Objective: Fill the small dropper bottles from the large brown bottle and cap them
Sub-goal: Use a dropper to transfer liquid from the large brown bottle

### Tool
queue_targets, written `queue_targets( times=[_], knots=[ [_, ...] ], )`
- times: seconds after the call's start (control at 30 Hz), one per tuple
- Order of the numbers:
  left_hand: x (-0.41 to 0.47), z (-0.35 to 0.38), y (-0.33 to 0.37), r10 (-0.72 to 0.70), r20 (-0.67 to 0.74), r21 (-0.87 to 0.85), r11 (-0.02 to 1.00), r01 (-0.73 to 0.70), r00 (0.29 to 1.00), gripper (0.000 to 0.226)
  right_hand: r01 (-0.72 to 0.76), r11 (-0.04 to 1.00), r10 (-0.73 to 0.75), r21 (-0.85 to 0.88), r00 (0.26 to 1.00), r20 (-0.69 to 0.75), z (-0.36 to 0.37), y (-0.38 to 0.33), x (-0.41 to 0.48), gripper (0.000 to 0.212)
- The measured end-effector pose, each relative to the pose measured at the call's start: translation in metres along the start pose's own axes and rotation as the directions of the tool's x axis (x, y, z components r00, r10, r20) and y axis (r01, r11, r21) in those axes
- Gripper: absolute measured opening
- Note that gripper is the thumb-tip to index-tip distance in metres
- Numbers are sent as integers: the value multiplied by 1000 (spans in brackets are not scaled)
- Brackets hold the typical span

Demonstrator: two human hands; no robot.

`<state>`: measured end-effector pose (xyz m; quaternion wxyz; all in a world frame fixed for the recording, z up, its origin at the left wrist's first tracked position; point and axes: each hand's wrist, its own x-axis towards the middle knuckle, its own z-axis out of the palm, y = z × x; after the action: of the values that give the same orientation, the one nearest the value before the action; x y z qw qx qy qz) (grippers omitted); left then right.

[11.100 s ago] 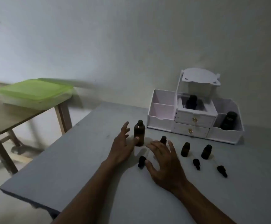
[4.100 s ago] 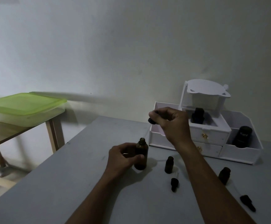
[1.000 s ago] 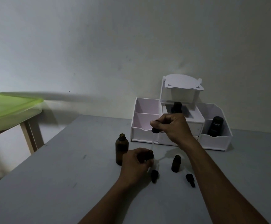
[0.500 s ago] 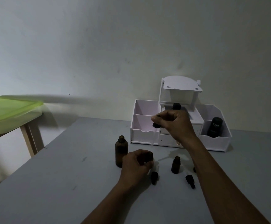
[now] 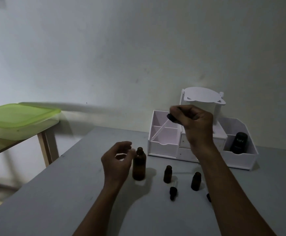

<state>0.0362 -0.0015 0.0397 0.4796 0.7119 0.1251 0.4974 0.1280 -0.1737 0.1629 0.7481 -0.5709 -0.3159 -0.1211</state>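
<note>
At the far left a green-lidded container (image 5: 19, 116) sits on a wooden side table (image 5: 44, 147), which stands apart from the grey tabletop (image 5: 70, 193).

The left hand (image 5: 117, 160) hovers above the tabletop with its fingers loosely curled. A gap shows between thumb and fingertips, and it holds nothing. Its fingertips lie just beside the shoulder of the large brown bottle (image 5: 139, 166); whether they touch it cannot be told. That bottle stands upright and uncapped, its neck pointing straight up.

To its right stand the first small dropper bottle (image 5: 168, 174) and the second small dropper bottle (image 5: 196, 181), both upright with open necks. In front of them, roughly between the two, a loose dropper cap (image 5: 173, 191) lies on its side on the tabletop.

The right hand (image 5: 192, 120) is raised well above these bottles. Its thumb and fingers pinch the black top of a dropper (image 5: 172, 117), and the other fingers are curled in. The dropper's long axis is tilted, with the black top up and to the right. Its clear glass tube slants down to the left, in front of the left compartment of the white organizer (image 5: 162, 148). In the organizer's right compartment stands a dark jar (image 5: 238, 142).
</note>
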Motion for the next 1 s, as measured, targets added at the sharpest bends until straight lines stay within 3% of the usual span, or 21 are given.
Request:
queue_targets(
  times=[0.13,0.23,0.43,0.63,0.8,1.0],
  knots=[
    [5,-9,-30,-238,293,-63,962,267,926,34,-88,996,89,-19,995,44,18,18,-4,11],
    [4,-7,-32,-294,384,-144,917,371,876,35,-103,993,106,-49,992,69,27,31,-6,9],
    [8,-10,-37,-224,406,-156,938,308,886,38,-94,990,105,-104,989,101,34,38,-5,11],
    [5,-9,-35,-213,395,-107,956,275,894,30,17,969,41,-247,973,228,42,44,-12,8],
    [3,-10,-33,-228,388,-71,959,276,893,30,26,925,113,-378,933,341,51,66,-24,12],
    [2,-11,-35,-194,390,-55,971,232,900,25,16,878,174,-479,921,349,51,86,-32,13]
  ],
)
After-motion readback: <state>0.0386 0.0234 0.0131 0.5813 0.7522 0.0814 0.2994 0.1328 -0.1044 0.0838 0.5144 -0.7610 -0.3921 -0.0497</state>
